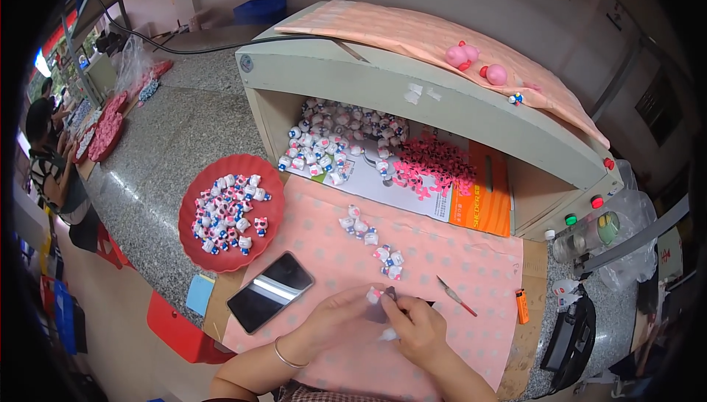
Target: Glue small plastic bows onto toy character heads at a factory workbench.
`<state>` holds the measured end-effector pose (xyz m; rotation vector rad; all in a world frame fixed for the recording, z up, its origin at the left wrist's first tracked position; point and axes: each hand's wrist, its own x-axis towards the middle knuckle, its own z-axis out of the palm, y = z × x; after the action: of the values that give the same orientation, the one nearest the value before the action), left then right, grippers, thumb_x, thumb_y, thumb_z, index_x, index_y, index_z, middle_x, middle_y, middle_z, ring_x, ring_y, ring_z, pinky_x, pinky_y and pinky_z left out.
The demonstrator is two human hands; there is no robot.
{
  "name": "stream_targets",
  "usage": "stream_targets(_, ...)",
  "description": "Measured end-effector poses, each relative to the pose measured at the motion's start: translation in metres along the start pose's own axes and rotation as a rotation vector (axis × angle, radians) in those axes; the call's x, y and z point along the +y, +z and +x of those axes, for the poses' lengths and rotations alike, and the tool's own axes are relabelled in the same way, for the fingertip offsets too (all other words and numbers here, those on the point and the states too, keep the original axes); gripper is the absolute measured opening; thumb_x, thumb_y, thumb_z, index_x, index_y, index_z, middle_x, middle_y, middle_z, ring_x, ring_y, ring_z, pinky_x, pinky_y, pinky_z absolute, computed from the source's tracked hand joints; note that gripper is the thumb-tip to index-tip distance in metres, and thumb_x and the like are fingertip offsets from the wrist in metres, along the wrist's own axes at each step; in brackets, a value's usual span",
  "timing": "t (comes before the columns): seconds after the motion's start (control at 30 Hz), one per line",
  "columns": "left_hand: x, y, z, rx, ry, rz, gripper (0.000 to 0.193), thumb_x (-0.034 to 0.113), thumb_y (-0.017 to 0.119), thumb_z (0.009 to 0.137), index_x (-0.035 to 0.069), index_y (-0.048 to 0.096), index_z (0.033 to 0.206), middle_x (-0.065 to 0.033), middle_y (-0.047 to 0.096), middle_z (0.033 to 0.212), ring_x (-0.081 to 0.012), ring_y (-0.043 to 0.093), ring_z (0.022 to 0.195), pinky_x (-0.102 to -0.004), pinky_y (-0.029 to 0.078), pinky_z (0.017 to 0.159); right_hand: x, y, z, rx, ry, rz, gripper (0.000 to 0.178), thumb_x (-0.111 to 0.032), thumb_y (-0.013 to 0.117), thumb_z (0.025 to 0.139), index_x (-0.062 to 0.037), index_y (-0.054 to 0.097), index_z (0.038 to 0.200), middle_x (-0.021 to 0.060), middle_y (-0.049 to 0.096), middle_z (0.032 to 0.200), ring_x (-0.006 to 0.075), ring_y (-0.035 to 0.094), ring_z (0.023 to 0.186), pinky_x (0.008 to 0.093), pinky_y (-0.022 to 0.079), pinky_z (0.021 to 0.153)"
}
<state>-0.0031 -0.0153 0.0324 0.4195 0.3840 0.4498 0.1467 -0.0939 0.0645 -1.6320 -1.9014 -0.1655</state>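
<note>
Close together over the pink dotted cloth, both hands work at one spot. My left hand (340, 316), with a bangle at its wrist, is closed, pinching a small white-and-pink figurine (374, 296) between its fingertips. Right against it, my right hand (423, 330) is closed too, with finger and thumb at a small dark piece beside the figurine; what that is I cannot make out. Something white (388, 334) shows below the right fingers. Just beyond the hands, several white figurines (389, 256) with blue and pink parts lie in a loose line on the cloth (317, 218).
A red scalloped dish (189, 246) of figurines and a black phone (270, 291) are at left. Ahead, a grey box-like cabinet (324, 74) shelters piled white figurines (317, 148) and pink pieces (434, 166). A thin brush (456, 296) and orange lighter (522, 306) lie at right.
</note>
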Motion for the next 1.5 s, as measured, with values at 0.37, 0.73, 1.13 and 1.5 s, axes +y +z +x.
stream_targets(0.37, 0.006, -0.001, 0.003, 0.005, -0.038, -0.008, 0.035, 0.015, 0.045, 0.089, 0.001, 0.042, 0.121, -0.0106, 0.048, 0.119, -0.0182, 0.045, 0.11, -0.0319, 0.035, 0.093, 0.001, -0.02, -0.027, -0.232, 0.065, 0.387, 0.039, -0.002, 0.065, 0.055, -0.0099, 0.059, 0.093, 0.0027, 0.051, 0.083, 0.0181, 0.055, 0.066, 0.0287, 0.047, 0.054)
stream_targets(0.73, 0.004, 0.002, 0.002, 0.046, -0.013, -0.116, 0.034, 0.008, 0.043, 0.088, -0.001, 0.04, 0.12, -0.0166, 0.049, 0.114, -0.0156, 0.054, 0.089, -0.0222, 0.047, 0.078, 0.021, -0.028, -0.02, -0.288, 0.238, 0.605, 0.018, -0.006, 0.062, 0.073, -0.0053, 0.056, 0.091, 0.0075, 0.056, 0.081, 0.0194, 0.056, 0.075, 0.0279, 0.046, 0.063)
stream_targets(1.13, 0.008, -0.001, 0.003, 0.081, 0.044, -0.078, 0.032, 0.007, 0.043, 0.088, 0.0, 0.043, 0.118, -0.0166, 0.048, 0.115, -0.0166, 0.054, 0.089, -0.0232, 0.047, 0.077, 0.143, 0.06, 0.088, -0.002, 0.43, -0.034, 0.024, -0.009, 0.062, 0.071, -0.0027, 0.057, 0.093, 0.013, 0.053, 0.089, 0.0303, 0.055, 0.082, 0.037, 0.045, 0.071)
stream_targets(1.5, 0.012, 0.0, 0.004, 0.087, 0.012, -0.12, 0.033, 0.008, 0.042, 0.088, 0.002, 0.042, 0.121, -0.0161, 0.047, 0.117, -0.0168, 0.053, 0.092, -0.0236, 0.046, 0.079, 0.145, 0.048, 0.071, -0.143, 0.296, -0.091, 0.021, -0.005, 0.058, 0.069, -0.002, 0.053, 0.09, 0.0163, 0.05, 0.096, 0.0372, 0.053, 0.083, 0.0426, 0.045, 0.068)
